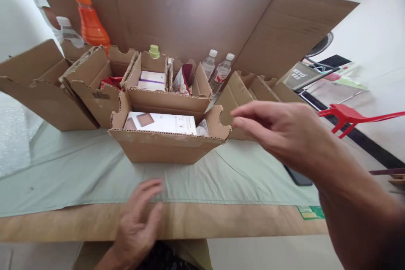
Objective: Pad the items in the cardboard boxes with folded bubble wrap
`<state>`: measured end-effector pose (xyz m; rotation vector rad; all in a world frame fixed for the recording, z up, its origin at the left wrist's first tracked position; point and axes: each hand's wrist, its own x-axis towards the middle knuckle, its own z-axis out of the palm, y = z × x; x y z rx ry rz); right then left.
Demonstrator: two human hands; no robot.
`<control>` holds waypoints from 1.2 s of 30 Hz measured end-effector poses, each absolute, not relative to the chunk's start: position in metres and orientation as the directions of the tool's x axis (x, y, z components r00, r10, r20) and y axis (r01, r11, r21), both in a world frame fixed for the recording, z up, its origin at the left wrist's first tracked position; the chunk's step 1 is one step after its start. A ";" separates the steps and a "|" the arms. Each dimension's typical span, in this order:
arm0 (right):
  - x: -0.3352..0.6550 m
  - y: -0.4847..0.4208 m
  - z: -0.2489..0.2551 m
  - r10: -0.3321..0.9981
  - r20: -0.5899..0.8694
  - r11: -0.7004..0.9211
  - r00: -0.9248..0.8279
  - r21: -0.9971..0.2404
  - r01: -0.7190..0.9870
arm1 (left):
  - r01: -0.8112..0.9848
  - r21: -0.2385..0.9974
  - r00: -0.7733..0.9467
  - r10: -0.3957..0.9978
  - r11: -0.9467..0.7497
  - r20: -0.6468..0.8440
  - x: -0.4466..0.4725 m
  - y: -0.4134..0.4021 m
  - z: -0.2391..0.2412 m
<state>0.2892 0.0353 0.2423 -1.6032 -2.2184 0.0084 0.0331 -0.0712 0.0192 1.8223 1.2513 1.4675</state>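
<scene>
A low cardboard box (163, 145) stands at the front of the cloth-covered table, holding a white printed carton (163, 122) and a clear plastic-wrapped item (202, 128). Just beyond the box's right end is my right hand (278, 130). Its fingers are curled, with thumb and fingertips a little apart and nothing visible between them; whether they touch the cardboard I cannot tell. My left hand (139, 215), slightly blurred, hovers over the near table edge below the box. Its fingers are apart, and it holds nothing.
Behind stand more cardboard boxes (74, 109) with packets inside, an orange bottle (91, 25), and clear bottles (221, 71) before a tall cardboard panel (196, 17). Divided cardboard (240, 93) sits right. A dark phone-like object (299, 176) lies under my right forearm. A red stool (348, 114) stands beyond.
</scene>
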 end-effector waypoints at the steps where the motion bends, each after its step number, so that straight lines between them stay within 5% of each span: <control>1: 0.302 0.024 0.233 0.915 0.350 0.318 -0.202 -0.315 0.894 | 0.394 0.835 -0.106 0.884 -0.383 0.456 0.019 -0.067 0.022; 5: 0.324 0.004 0.165 0.975 0.201 0.202 -0.098 -0.607 0.768 | 0.304 0.931 -0.420 0.848 -0.204 0.323 -0.019 -0.033 0.037; 10: 0.277 0.020 0.093 0.969 0.201 0.247 -0.143 -0.767 0.592 | 0.169 0.955 -0.294 0.912 -0.244 0.285 -0.013 0.015 0.049; 16: 0.281 -0.012 0.094 0.955 0.296 0.234 -0.009 -0.738 0.633 | 0.139 0.967 -0.231 0.942 -0.215 0.243 0.030 -0.016 0.046; 22: 0.335 -0.108 0.081 0.919 0.300 0.032 0.255 -0.702 0.711 | 0.343 0.911 -0.055 0.964 -0.227 0.261 0.059 -0.100 0.034; 29: 0.245 -0.061 0.098 0.958 0.282 0.188 0.059 -0.764 0.617 | 0.324 0.924 -0.267 0.918 -0.202 0.294 -0.007 -0.077 0.074; 36: 0.299 -0.088 0.089 0.943 0.285 0.095 0.170 -0.722 0.685 | 0.418 0.894 -0.109 0.968 -0.163 0.228 0.035 -0.095 0.044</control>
